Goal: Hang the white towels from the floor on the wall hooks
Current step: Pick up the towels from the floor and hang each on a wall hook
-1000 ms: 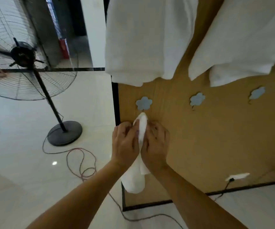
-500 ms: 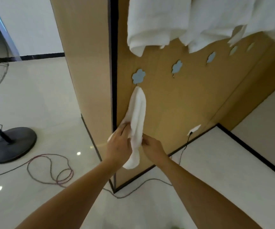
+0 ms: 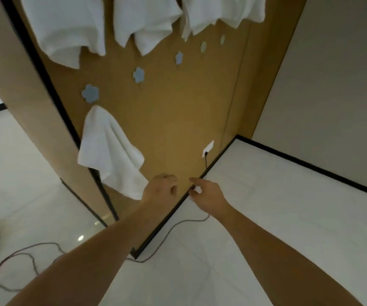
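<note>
Wood-panelled wall (image 3: pixel 178 120) carries a small towel (image 3: pixel 109 149) draped from its flower hook (image 3: pixel 90 93); left hand (image 3: pixel 159 191) and right hand (image 3: pixel 209 195) hover loose, each grip apart and empty.

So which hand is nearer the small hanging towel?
Left. The left hand sits against the small towel's lower corner; the right hand is farther right, apart from it.

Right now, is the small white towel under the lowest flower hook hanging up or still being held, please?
Hanging. The small towel drapes from its top point just below the flower hook, and neither the left hand nor the right hand grips it.
</note>
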`<action>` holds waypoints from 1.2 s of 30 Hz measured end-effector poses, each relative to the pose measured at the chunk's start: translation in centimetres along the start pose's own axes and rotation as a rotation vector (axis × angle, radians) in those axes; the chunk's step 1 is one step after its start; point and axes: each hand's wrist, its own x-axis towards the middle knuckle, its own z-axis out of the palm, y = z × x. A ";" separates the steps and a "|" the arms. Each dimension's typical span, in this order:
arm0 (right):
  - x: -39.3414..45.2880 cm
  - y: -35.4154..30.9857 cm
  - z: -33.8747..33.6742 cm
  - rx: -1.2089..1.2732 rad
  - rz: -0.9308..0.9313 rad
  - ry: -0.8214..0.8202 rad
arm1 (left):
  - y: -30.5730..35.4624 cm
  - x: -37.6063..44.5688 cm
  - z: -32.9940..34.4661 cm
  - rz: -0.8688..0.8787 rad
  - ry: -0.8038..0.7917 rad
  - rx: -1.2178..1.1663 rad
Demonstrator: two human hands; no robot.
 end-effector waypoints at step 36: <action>-78.4 56.3 -40.7 0.251 1.447 1.023 | 94.0 -35.8 49.9 1.365 -1.077 -0.044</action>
